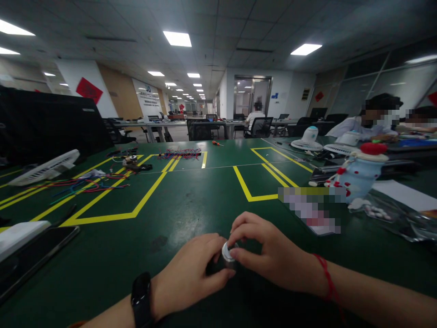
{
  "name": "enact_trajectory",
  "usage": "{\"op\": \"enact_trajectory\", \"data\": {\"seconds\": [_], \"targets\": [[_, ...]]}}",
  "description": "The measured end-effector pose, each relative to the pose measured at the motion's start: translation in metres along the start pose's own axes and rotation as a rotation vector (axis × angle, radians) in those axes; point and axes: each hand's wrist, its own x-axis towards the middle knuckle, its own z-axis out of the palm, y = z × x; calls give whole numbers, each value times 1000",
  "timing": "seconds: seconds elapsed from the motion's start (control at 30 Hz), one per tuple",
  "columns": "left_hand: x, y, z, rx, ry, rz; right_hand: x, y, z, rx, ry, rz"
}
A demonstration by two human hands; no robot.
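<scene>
The left hand point(191, 262) is bent round a small silver thing point(226, 252), with its fingers on the far side and its thumb on the near side; the right hand point(269, 250) is mostly closed too, with a finger and thumb at the top of the same thing; the small silver thing is in the near middle of the green surface point(191, 200), between the two hands, and its lower part is dark and hard to see; a black band point(141, 296) is on the left wrist, and a red string point(327, 273) is on the right one.

Near on the left lie a dark phone point(41, 255) and a white box point(20, 237); farther off on the left are loose red, blue and green wires point(99, 184), and beyond them a bundle of wires point(180, 154); yellow lines point(150, 193) run over the surface on both sides.

On the right is a flat thing point(319, 216), too blurred to tell; to the right of it stands a pale blue cup point(367, 171) with a red top, near a clear bag point(406, 218); farther on the right is a white fan point(309, 139), and a person in a white top point(348, 127) is beside the surface.
</scene>
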Motion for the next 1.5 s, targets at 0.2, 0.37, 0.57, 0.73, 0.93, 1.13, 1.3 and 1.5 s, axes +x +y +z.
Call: {"op": "enact_trajectory", "data": {"seconds": [0.2,0.37,0.57,0.73,0.93,1.13,1.3,1.5], "targets": [[0,0,0,-1,11,-2,0,12,-4,119,144,86],[0,0,-2,4,6,-26,-11,25,-10,25,-124,129],[-1,0,-3,2,-3,-24,-19,29,-4,-77,-223,106],[-1,-1,-3,-5,-4,-28,-14,33,-10,111,-45,228],[0,2,-6,-18,-21,-14,-6,66,-33,100,200,412],[0,3,-6,-21,-16,-15,-6,72,-35,-106,60,341],[-1,2,-4,-10,-10,-19,-12,47,-20,-253,-148,70],[-1,0,-2,3,3,-22,-12,25,0,-91,-84,40]]}}
